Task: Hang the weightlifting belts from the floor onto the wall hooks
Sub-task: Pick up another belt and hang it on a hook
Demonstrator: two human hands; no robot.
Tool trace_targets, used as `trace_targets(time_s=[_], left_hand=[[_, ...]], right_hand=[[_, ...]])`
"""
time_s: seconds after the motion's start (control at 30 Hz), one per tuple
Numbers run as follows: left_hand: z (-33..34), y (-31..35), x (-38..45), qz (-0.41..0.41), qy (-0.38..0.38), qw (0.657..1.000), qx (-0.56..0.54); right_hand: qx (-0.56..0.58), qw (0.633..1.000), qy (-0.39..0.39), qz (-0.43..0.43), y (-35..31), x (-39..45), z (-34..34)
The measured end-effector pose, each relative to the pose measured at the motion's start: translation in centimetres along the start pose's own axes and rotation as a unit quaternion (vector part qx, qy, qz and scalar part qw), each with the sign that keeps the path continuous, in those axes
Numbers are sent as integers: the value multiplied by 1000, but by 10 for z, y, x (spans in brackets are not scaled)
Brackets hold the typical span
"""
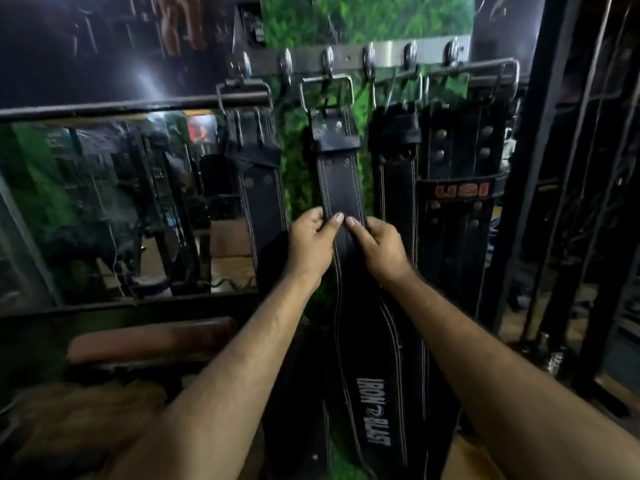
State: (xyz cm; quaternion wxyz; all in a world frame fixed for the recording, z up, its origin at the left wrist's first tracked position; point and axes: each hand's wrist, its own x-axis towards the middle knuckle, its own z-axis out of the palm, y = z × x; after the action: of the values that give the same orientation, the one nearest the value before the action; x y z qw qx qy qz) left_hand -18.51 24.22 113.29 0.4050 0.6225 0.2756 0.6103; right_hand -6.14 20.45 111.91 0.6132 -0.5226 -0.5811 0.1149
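My left hand [313,242] and right hand [379,247] pinch the middle belt [341,188], hanging by its buckle from the hook rail [349,57], other belts [460,174] beside it.

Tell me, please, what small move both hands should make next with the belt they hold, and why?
Probably let go. The belt already hangs by its buckle from a hook on the rail, and the left hand and right hand only pinch its strap, seemingly straightening it.
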Motion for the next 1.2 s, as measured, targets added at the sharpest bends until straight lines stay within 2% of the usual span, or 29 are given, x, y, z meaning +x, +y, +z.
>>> trace_targets(time_s=[0.27, 0.47, 0.53, 0.63, 0.73, 1.0, 1.13, 1.2], left_hand=[[-18, -44, -52, -61, -25, 997, 28], [-44, -111, -113, -152, -61, 984, 63], [-54, -147, -143, -194, -62, 974, 99], [-68, -204, -197, -291, -101, 939, 152], [-79, -259, -232, -342, -95, 921, 163], [-88, -344, -261, -307, -155, 928, 143], [-87, -375, -276, -303, -149, 930, 141], [-87, -387, -280, -307, -145, 930, 140]], right_hand=[[23, 996, -79, 29, 63, -45, 8], [56, 975, -175, 122, 125, -108, 14], [39, 967, -197, 154, 153, -134, 17], [18, 942, -255, 215, 197, -185, 28], [19, 937, -253, 240, 236, -230, 44], [-33, 934, -239, 262, 316, -290, 73], [-15, 940, -187, 287, 339, -314, 84], [-19, 938, -192, 289, 347, -320, 88]])
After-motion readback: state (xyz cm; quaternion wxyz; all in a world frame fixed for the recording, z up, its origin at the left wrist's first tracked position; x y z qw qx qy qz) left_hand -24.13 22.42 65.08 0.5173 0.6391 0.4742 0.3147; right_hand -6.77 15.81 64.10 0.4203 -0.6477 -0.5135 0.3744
